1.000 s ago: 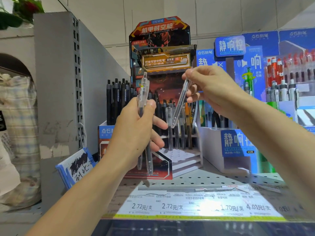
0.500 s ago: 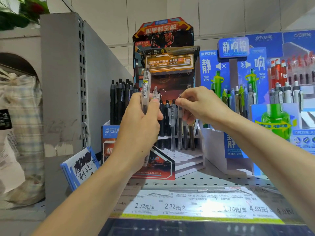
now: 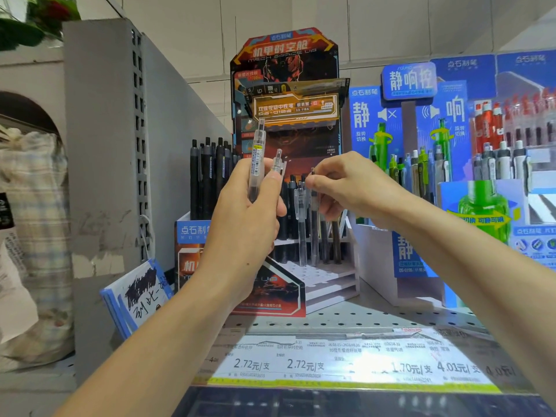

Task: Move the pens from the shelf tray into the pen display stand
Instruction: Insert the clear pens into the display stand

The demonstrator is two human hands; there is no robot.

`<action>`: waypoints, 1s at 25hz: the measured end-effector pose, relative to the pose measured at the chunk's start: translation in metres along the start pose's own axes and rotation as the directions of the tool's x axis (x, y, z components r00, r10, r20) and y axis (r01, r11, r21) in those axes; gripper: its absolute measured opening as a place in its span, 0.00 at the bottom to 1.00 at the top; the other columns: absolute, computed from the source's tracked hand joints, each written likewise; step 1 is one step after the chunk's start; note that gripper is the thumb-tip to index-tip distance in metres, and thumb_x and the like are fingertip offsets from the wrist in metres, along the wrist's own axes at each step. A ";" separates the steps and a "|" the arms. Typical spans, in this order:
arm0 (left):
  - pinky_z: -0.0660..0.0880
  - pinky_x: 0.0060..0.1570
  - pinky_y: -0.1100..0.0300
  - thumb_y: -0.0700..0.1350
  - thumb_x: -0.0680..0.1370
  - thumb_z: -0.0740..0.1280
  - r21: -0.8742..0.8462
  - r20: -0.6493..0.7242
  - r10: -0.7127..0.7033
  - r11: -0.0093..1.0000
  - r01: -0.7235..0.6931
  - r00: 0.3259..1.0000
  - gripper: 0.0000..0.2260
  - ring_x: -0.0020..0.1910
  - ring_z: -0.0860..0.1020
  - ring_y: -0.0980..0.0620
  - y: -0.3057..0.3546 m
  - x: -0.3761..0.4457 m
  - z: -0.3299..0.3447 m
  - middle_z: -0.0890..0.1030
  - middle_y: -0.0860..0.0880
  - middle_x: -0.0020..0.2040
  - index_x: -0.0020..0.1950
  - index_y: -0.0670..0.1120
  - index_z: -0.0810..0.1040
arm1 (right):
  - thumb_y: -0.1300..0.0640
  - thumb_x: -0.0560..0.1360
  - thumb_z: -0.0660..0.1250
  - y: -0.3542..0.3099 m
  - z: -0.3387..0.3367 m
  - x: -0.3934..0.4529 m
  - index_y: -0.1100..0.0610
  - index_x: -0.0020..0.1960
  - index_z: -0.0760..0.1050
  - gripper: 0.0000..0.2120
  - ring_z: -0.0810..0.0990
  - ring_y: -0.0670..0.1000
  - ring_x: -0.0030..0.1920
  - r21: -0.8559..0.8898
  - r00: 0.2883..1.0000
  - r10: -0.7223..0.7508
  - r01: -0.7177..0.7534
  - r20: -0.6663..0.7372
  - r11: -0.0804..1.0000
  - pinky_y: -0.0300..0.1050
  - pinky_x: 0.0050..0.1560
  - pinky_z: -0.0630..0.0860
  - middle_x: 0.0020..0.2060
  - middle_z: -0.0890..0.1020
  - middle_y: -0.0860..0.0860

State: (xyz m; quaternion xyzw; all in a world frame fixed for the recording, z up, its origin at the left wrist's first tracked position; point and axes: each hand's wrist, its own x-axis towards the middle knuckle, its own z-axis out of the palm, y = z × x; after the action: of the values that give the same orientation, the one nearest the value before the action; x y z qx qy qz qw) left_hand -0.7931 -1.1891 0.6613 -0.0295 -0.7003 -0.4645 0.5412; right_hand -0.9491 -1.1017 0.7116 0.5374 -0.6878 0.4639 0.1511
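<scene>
Grey perforated metal shelf (image 3: 361,319) with price labels along its front edge, left hand (image 3: 246,224) gripped two clear plastic pens (image 3: 258,158) upright, right hand (image 3: 355,188) pinched a clear pen (image 3: 314,224) standing in the tiered red-and-black cardboard display stand (image 3: 285,85), white tiled wall (image 3: 391,25) behind

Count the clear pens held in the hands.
3: two upright in the left hand, the taller clear pen and the shorter clear pen; one, the pinched pen, in the right hand. More may be hidden.
</scene>
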 end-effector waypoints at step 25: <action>0.78 0.26 0.59 0.51 0.85 0.60 -0.034 0.106 -0.111 0.993 0.115 0.988 0.08 0.29 0.80 0.52 -0.003 -0.002 0.009 0.85 0.47 0.42 0.59 0.49 0.73 | 0.60 0.81 0.67 -0.023 -0.014 -0.012 0.65 0.57 0.79 0.09 0.79 0.47 0.34 0.540 0.995 -0.098 0.075 0.015 0.838 0.41 0.32 0.80 0.36 0.81 0.51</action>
State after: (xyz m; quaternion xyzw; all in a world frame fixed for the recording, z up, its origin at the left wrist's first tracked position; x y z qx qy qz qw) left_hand -0.8007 -1.1837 0.6585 -0.0246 -0.7184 -0.5064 0.4763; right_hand -0.9285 -1.0832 0.7212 0.5982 -0.5081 0.6197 0.0006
